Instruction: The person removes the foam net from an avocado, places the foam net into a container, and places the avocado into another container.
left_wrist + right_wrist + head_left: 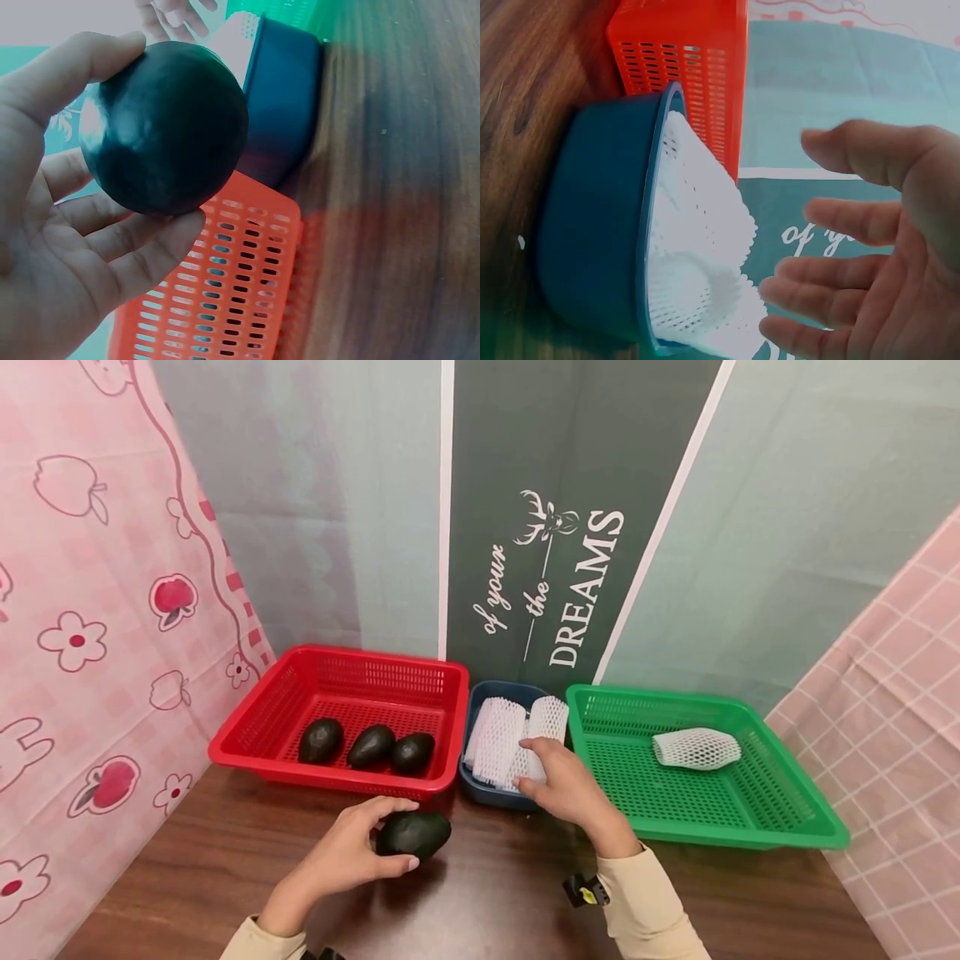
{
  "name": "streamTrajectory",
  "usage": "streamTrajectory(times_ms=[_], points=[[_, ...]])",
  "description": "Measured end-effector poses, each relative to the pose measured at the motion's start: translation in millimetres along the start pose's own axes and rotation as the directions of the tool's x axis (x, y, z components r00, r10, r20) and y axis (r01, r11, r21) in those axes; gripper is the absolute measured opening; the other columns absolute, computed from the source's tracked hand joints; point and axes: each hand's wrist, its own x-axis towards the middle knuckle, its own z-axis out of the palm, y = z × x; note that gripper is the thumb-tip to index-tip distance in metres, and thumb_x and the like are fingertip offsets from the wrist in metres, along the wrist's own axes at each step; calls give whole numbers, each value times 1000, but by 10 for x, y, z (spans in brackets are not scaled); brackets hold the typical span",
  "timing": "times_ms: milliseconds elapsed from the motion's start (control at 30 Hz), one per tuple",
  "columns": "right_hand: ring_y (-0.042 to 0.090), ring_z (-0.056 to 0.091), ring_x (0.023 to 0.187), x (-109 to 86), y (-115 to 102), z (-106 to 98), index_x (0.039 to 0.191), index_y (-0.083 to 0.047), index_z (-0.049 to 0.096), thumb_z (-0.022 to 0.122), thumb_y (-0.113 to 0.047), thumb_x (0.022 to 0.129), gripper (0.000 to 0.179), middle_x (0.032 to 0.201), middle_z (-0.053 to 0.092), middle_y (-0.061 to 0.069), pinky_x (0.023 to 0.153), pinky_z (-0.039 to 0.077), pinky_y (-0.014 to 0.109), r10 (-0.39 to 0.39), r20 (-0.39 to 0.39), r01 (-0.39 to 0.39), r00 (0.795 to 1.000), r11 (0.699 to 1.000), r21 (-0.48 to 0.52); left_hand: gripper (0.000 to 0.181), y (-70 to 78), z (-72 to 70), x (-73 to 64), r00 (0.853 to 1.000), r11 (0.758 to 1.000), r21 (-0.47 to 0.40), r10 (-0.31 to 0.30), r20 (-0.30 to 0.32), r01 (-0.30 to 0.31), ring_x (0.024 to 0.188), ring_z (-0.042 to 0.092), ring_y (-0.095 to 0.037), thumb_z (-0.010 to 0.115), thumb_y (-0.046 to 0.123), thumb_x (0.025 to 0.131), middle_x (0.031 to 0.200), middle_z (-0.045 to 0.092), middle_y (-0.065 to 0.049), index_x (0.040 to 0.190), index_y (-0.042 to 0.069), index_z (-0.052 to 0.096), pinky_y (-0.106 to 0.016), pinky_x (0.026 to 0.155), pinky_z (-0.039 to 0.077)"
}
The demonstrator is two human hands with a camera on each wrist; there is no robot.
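Note:
My left hand (357, 849) grips a dark avocado (415, 836) between thumb and fingers, above the table in front of the red basket. In the left wrist view the avocado (169, 127) hides part of the fingers. Over the blue bin (491, 797) hovers my right hand (564, 781), its fingers spread and holding nothing. White foam net sleeves (498, 737) lie in that bin. The right wrist view shows a gap between the right hand (885, 247) and the sleeves (694, 225).
At the left, a red basket (337, 653) holds 3 avocados (372, 746). A green basket (750, 839) on the right contains one net-sleeved item (697, 749). Both flank the blue bin on a brown wooden table (495, 902). A printed curtain (555, 443) hangs behind.

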Motion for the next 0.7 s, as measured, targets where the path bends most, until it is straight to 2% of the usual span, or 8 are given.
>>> streamTrajectory(times_ms=[233,400,567,700], points=[[28,50,114,29,-109,-9,122,-4,56,73,-26,78,52,120,56,13,92,40,42,-6,93,12,996,998,-66,51,63,-54,40,999,1000,0,-3,-37,3,76,53,-10,82,34,69,103,60,7,113,17,62,-28,59,48],[26,53,109,52,-163,11,120,-4,57,73,-25,78,49,118,56,12,89,42,41,-16,123,24,992,998,-63,52,96,-111,85,999,1000,6,7,-50,-6,77,54,-11,81,35,70,105,60,7,114,15,62,-26,59,47],[26,54,105,72,-224,44,119,-5,58,73,-25,78,48,115,57,11,86,44,42,-36,142,46,989,997,-67,53,120,-164,120,996,1000,29,1,-86,2,77,53,-10,84,32,68,101,60,10,114,19,62,-26,61,47],[27,55,102,89,-259,81,118,-6,59,72,-26,78,47,112,58,10,83,44,44,-56,139,68,989,994,-80,54,130,-188,143,993,999,41,-15,-120,20,69,51,-11,85,28,66,100,60,10,115,18,63,-25,55,46]])
